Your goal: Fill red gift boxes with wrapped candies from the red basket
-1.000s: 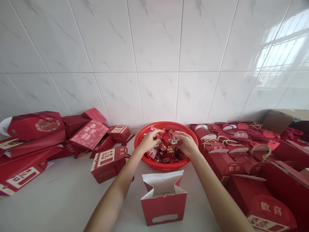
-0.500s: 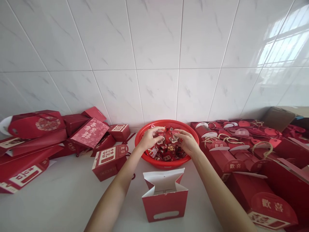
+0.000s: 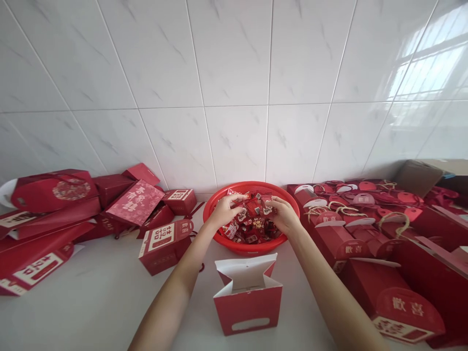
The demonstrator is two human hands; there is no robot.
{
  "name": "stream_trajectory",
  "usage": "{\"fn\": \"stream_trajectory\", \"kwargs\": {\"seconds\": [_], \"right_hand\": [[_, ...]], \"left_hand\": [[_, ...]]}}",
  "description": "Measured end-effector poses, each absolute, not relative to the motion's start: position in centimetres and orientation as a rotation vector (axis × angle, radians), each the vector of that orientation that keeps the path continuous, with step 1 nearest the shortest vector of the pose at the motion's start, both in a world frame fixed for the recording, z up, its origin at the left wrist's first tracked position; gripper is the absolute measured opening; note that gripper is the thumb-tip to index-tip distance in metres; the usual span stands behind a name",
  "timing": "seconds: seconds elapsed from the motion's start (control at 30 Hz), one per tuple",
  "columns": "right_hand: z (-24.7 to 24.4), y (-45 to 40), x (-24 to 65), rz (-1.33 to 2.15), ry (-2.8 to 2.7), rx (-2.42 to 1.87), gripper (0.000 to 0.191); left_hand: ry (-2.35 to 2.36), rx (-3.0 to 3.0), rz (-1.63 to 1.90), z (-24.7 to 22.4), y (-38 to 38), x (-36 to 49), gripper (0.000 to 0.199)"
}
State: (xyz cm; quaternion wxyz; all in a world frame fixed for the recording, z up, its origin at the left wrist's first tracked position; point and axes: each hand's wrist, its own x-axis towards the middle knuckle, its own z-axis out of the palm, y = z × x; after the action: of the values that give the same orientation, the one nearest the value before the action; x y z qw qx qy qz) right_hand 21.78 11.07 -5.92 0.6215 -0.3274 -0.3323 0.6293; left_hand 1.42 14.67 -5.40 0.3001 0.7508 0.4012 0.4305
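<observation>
A round red plastic basket (image 3: 252,252) full of small red wrapped candies (image 3: 252,238) stands against the wall. Over its left side, my left hand (image 3: 224,212) is closed with thumb and fingers pinching a wrapped candy (image 3: 242,213). My right hand (image 3: 284,214) reaches over the right side of the basket, fingers closed on another wrapped candy (image 3: 268,208). Between my forearms, in front of the basket, stands an upright red paper gift box (image 3: 246,309) with its top open and its white inside showing.
Red gift boxes (image 3: 135,202) lie piled at the left, with a single box (image 3: 166,243) nearer the middle. Rows of closed red boxes (image 3: 351,243), some with rope handles, fill the right. A brown carton (image 3: 420,178) sits behind them. The tiled wall (image 3: 237,141) bounds the back.
Both hands stay over the basket, with the candies at the fingertips shifted slightly. The whole view has moved a little; the boxes stand as before.
</observation>
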Motion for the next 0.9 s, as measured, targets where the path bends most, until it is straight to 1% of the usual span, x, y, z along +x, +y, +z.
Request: {"fn": "stream_trajectory", "kwargs": {"seconds": [0.1, 0.3, 0.37, 0.47, 0.57, 0.7, 0.77, 0.9], "right_hand": [[-6.0, 11.2, 21.9, 1.463, -0.738, -0.749, 0.021], [-5.9, 11.2, 21.8, 1.511, -0.705, -0.713, 0.018], [-5.8, 11.2, 21.8, 1.517, -0.703, -0.721, 0.015], [-5.6, 11.1, 21.8, 1.531, -0.687, -0.743, 0.01], [-5.5, 11.2, 21.8, 1.535, -0.644, -0.764, 0.007], [-5.6, 11.3, 21.7, 1.502, -0.606, -0.768, 0.009], [-5.7, 11.3, 21.7, 1.488, -0.596, -0.766, 0.009], [-5.8, 11.3, 21.7, 1.485, -0.599, -0.756, 0.011]], "left_hand": [[1.181, 1.984, 1.168, -5.5, 14.8, 1.4, 0.037], [1.595, 1.968, 1.311, -5.4, 15.0, 0.6, 0.034], [1.645, 2.018, 1.318, -5.3, 14.9, 0.4, 0.03], [1.565, 2.138, 1.29, -5.2, 14.7, 0.6, 0.029], [1.401, 2.264, 1.062, -5.3, 14.5, 1.1, 0.027], [1.258, 2.39, 0.55, -5.8, 14.7, 1.2, 0.017], [1.285, 2.403, 0.437, -6.1, 14.9, 1.1, 0.025], [1.462, 2.382, 0.356, -6.6, 15.3, 0.7, 0.057]]}}
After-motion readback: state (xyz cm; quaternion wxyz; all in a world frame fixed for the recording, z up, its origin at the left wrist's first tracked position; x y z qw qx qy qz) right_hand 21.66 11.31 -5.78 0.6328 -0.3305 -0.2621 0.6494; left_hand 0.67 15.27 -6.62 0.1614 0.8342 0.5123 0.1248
